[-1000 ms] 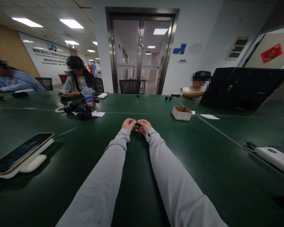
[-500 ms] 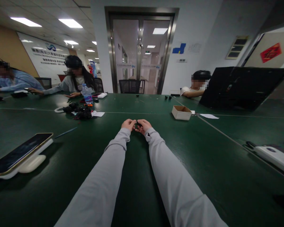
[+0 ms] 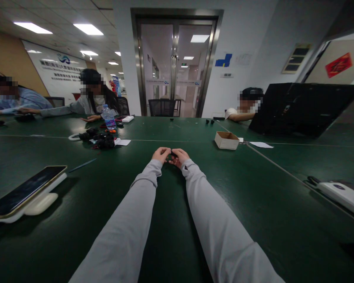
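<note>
Together, my left hand [image 3: 161,154] and right hand [image 3: 181,156] pinched a black bit [image 3: 173,153], probably light, easiest held by its ends.

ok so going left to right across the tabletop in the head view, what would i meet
Phone, thin blue stick, bottle, left hand, right hand with a small dark piece at its fingers, open box, white paper, white device
</note>
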Demonstrator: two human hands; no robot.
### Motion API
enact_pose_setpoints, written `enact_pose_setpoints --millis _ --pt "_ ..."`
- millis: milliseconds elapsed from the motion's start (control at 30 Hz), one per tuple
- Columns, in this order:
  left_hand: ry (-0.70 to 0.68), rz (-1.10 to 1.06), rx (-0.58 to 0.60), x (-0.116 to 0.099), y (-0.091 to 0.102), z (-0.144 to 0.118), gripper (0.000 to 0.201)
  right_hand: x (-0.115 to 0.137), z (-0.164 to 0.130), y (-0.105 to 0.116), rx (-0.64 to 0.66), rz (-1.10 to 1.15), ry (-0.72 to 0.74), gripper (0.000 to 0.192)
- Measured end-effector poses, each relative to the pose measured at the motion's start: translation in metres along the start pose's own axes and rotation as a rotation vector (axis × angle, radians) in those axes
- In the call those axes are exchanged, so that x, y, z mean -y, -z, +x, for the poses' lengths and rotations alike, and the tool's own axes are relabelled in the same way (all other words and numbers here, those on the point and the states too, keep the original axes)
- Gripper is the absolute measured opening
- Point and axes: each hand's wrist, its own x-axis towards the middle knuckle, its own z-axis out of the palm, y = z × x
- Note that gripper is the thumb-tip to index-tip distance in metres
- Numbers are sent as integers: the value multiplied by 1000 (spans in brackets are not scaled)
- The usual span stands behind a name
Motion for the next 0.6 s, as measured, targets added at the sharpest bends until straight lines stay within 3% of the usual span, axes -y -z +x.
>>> enact_pose_setpoints --millis 67,200,333,467,600 --pt "46 35 -10 -1 0 0 29 0 0 0 5 -7 -3 13" --pt "-32 -19 -9 1 0 2 24 0 0 0 -1 -6 4 13" --pt "106 33 -58 3 0 4 29 -2 2 1 3 -13 0 11" --pt "-4 -64 -4 0 0 3 19 -2 3 2 5 -18 2 11" --pt "83 -99 -16 -1 -1 2 23 -2 2 1 19 -39 -8 12"
